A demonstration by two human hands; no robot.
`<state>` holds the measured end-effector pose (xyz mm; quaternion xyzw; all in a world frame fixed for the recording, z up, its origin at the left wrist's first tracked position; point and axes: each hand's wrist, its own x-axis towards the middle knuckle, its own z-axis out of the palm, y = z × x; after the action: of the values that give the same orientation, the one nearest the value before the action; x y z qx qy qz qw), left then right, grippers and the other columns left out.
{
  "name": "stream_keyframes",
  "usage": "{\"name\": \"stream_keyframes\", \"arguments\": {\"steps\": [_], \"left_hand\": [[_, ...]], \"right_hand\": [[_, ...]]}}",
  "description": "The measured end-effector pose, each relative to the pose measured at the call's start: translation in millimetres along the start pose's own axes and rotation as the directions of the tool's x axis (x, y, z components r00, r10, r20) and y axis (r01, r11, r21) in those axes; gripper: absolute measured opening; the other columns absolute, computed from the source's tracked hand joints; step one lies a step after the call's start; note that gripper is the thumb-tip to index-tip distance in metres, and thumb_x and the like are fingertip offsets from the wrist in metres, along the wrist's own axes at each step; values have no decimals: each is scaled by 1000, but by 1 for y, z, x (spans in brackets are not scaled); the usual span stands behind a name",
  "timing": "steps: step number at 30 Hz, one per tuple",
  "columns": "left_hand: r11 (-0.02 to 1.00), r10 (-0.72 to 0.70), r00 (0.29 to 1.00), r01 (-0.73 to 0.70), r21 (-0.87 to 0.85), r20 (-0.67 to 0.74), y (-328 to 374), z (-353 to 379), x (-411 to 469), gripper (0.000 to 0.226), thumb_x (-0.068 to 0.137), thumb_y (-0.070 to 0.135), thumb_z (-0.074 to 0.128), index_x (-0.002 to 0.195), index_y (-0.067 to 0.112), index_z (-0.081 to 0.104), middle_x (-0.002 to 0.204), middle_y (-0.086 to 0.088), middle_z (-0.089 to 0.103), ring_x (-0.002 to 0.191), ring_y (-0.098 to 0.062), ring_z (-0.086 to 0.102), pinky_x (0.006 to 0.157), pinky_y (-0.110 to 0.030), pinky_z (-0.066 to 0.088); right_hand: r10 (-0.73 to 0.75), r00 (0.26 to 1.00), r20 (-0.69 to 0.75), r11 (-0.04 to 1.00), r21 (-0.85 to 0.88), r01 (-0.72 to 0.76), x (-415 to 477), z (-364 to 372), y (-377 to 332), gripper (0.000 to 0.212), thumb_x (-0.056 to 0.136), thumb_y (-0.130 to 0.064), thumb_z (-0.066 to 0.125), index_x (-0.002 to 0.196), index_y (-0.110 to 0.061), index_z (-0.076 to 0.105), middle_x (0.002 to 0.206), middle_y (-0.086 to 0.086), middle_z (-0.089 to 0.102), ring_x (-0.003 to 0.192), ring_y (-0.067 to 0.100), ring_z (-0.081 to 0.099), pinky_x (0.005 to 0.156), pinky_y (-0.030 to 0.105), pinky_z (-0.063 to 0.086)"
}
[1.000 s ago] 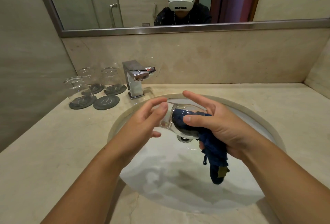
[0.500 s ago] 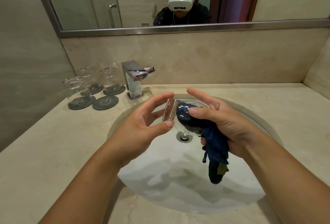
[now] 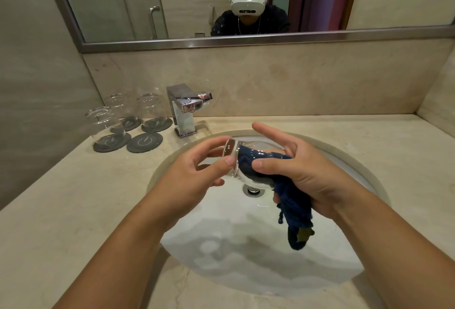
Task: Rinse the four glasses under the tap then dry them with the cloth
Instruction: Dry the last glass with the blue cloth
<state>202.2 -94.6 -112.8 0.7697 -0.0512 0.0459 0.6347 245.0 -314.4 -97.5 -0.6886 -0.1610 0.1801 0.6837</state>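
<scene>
Holding the clear round drinking glass [image 3: 232,158] on its side in the middle of the frame, the left hand [image 3: 197,170] pinched its thick bottom with the thumb and curled fingertips. The right hand [image 3: 305,170] gripped the dark blue cloth [image 3: 293,207]. Some of the cloth was stuffed inside the glass, and the thumb pressed on the glass wall.

That pinch looked small. If the glass was wet and slippery, a hard twist of the cloth could pop it loose. It would drop into the hard white sink bowl [image 3: 246,254] right below and might chip or break. The loose end of the cloth hung low over the bowl, so it could dip in and get wet.

Farther back, at the left of the frame, three more clear glasses [image 3: 105,124] stood upside down on dark round mats, beside one bare mat [image 3: 144,142] and the shiny square tap [image 3: 184,114]. Reaching for that mat in a hurry could bump the glass against them.
</scene>
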Motion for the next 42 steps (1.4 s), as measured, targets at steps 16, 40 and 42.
{"name": "stream_keyframes", "arguments": {"steps": [16, 40, 42], "left_hand": [[999, -40, 999, 39, -16, -26, 0, 3, 1, 40, 91, 59, 70, 128, 41, 68, 118, 5, 78, 102, -13, 76, 85, -35, 55], [999, 3, 1000, -4, -47, -24, -2, 3, 2, 40, 88, 48, 70, 128, 45, 68, 125, 2, 75, 108, -15, 73, 87, -35, 56], [997, 18, 1000, -18, -73, -3, -3, 1, 2, 45, 87, 40, 73, 132, 43, 67, 130, 5, 72, 111, -15, 73, 92, -37, 58]], "right_hand": [[-39, 999, 7, 999, -22, 39, 0, 2, -1, 80, 84, -8, 85, 146, -50, 56, 104, 2, 82, 61, 26, 52, 54, 35, 54], [-44, 998, 35, 999, -19, 44, -2, 4, -2, 81, 84, -8, 85, 146, -51, 55, 114, 3, 81, 66, 28, 53, 56, 35, 55], [-42, 999, 34, 999, -9, 43, -2, 4, -2, 81, 83, -8, 85, 146, -51, 55, 113, 4, 82, 62, 23, 55, 56, 34, 54]]}}
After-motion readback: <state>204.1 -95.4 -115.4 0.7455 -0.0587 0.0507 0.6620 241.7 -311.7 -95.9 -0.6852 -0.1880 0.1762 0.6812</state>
